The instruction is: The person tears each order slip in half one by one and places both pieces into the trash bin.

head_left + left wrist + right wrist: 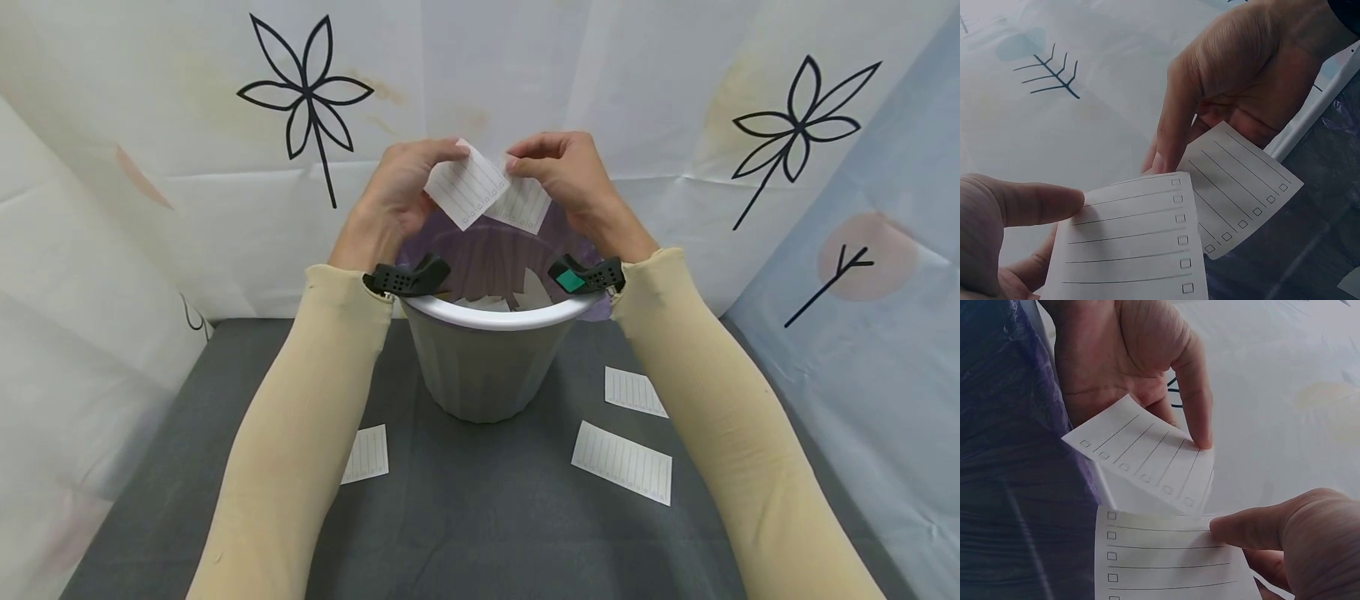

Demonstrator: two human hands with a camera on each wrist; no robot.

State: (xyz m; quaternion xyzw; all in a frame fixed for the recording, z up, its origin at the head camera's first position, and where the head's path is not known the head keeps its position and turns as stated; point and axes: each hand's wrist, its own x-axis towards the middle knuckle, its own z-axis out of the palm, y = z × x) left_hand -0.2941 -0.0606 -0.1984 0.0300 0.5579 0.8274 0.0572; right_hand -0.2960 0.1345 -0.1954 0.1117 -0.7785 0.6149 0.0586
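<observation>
One lined slip (367,454) lay on the tabletop (480,517) at half past seven from the bin (487,367), partly hidden by a sleeve (300,417). Toward eleven o'clock, the left hand (401,183) pinched the left paper piece (467,187) in a thumb-and-finger grip. Pale scraps (534,293) sat down inside the bin's purple liner (487,258). Next came the right paper piece (523,205), toward one o'clock, its edge pinched in the grip of the right hand (573,175); whether the two pieces touched could not be told. Two further slips (622,463) lay between four and five o'clock. A light but firm pinch near each edge seemed best, since thin paper could crease or slide. It seemed wise to hold both pieces over the opening, where anything dropped would likely land in the liner.
</observation>
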